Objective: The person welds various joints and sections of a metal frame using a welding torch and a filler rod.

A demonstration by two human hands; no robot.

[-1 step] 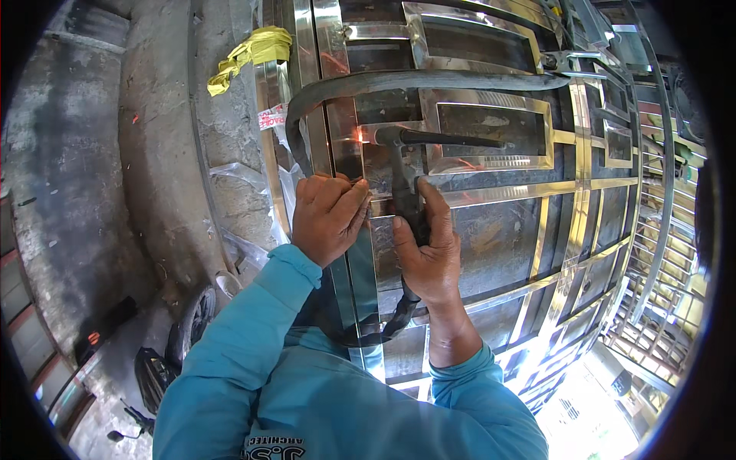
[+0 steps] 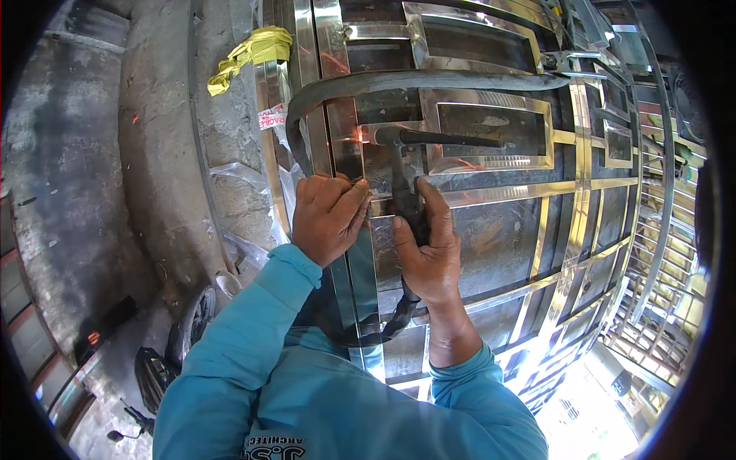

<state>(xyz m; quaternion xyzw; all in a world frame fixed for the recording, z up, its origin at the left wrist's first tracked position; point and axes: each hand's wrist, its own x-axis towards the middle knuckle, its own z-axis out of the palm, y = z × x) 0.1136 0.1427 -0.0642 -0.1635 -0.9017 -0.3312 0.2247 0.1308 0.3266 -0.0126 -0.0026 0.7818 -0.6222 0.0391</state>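
My right hand (image 2: 431,253) is wrapped round the black handle of a TIG welding torch (image 2: 399,172). The torch head lies beside a shiny metal gate-like frame (image 2: 498,196), and a small orange-white glow shows at its tip, against the frame's long edge tube (image 2: 346,146). Left of the torch, my left hand (image 2: 330,218) rests on that edge tube with its fingers curled and pressed together; whatever they pinch, if anything, is hidden. A thick black torch cable (image 2: 429,81) loops over the frame and down past my left hand.
Yellow wrapping (image 2: 261,52) and torn clear plastic (image 2: 245,249) lie along the frame's left side. Beyond is a concrete floor (image 2: 157,153). A black plastic bag (image 2: 153,376) sits at lower left. Metal clamps or tools (image 2: 575,57) lie at the far right of the frame, with barred metalwork (image 2: 659,291) beyond.
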